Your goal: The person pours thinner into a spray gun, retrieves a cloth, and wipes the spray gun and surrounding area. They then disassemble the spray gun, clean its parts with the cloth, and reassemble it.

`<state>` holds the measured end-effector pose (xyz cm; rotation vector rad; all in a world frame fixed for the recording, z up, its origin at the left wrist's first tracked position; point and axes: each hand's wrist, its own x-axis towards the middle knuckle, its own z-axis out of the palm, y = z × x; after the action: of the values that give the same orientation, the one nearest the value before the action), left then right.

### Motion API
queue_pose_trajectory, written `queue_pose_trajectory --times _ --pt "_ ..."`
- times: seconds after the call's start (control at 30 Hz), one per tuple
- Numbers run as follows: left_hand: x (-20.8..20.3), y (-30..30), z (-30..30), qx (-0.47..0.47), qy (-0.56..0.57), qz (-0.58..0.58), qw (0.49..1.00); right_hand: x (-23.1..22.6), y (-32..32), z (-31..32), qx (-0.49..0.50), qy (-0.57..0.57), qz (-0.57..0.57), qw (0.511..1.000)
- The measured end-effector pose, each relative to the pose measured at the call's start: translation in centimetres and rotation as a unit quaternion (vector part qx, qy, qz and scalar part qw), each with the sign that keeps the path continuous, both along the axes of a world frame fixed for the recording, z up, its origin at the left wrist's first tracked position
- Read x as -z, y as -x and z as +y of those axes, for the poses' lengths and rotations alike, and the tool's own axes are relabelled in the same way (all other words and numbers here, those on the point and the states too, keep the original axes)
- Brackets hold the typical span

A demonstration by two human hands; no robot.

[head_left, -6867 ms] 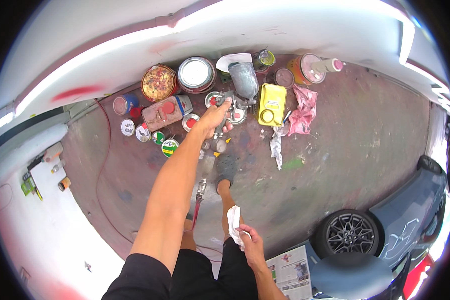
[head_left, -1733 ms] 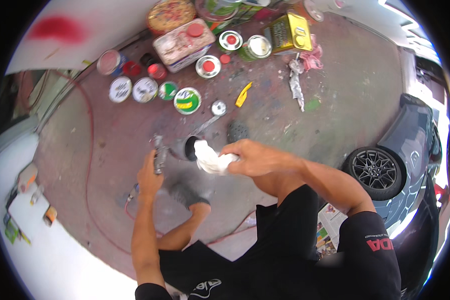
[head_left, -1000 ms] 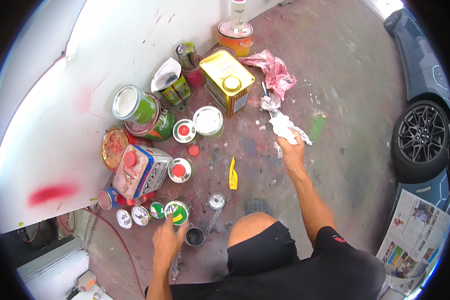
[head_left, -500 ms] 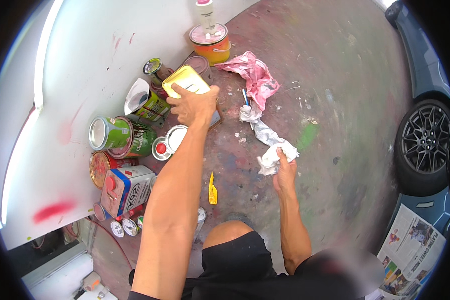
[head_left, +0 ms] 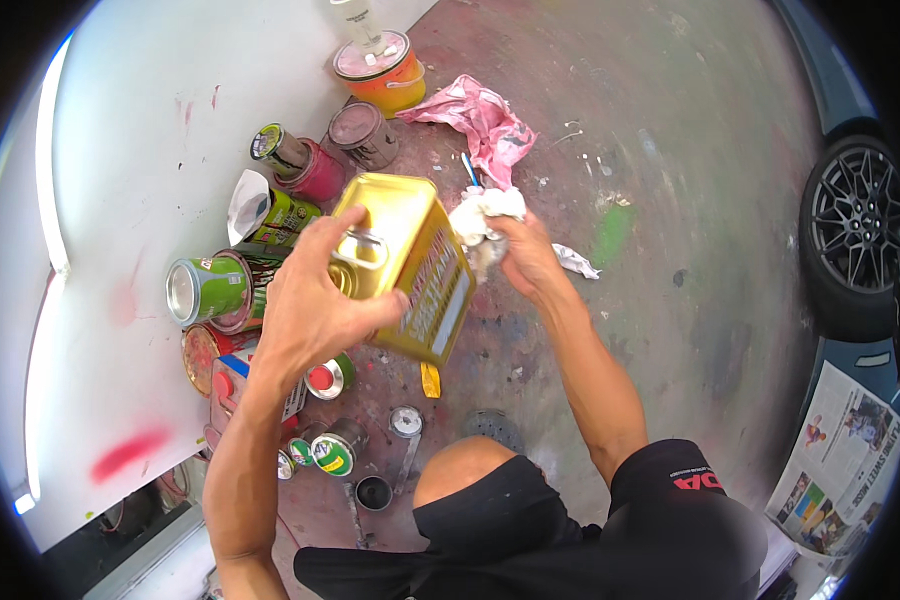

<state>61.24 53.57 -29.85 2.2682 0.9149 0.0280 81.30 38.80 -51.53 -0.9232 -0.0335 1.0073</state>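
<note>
A yellow rectangular metal can [head_left: 425, 270] is tilted in the air in front of me, its top with a wire handle and round spout turned up toward me. My left hand [head_left: 310, 300] grips it across the top, thumb and fingers on opposite edges. Just right of the can, my right hand [head_left: 530, 258] is closed around a bunched white rag [head_left: 487, 208], held close to the can's side. A pink rag [head_left: 485, 125] lies crumpled on the floor beyond, and a strip of white cloth [head_left: 577, 262] shows behind my right hand.
Paint tins, among them a green one [head_left: 210, 290] and an orange-yellow pail [head_left: 390, 75], crowd along the white wall at left. A small round tin with a red cap [head_left: 322, 378] and a black cup [head_left: 374, 493] stand nearer. A car wheel [head_left: 855, 235] is at far right.
The yellow can has been lifted off the tins by my left hand and brought nearer. My right hand has moved up and left with the white rag, toward the can.
</note>
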Motion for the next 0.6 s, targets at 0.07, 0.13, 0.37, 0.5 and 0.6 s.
queue_pose_trajectory --times 0.07,0.13,0.37,0.5,0.6 --pt "-0.7 0.1 -0.1 0.057 0.040 0.029 0.997 -0.6 0.6 1.5 -0.011 -0.004 0.023 1.000" --pt "-0.5 -0.2 -0.1 0.088 0.076 0.087 0.989 -0.7 1.1 2.4 -0.044 -0.020 0.057 0.997" --pt "2.7 -0.5 -0.5 0.175 0.126 0.262 0.941 2.5 4.3 3.6 -0.154 -0.057 0.203 0.965" --pt "3.9 -0.7 -0.2 0.190 0.132 0.303 0.925 4.7 6.2 3.8 -0.233 0.029 0.166 0.958" --pt "4.5 -1.0 0.3 0.183 0.155 0.331 0.913 5.5 7.0 3.7 -0.273 0.086 0.138 0.948"
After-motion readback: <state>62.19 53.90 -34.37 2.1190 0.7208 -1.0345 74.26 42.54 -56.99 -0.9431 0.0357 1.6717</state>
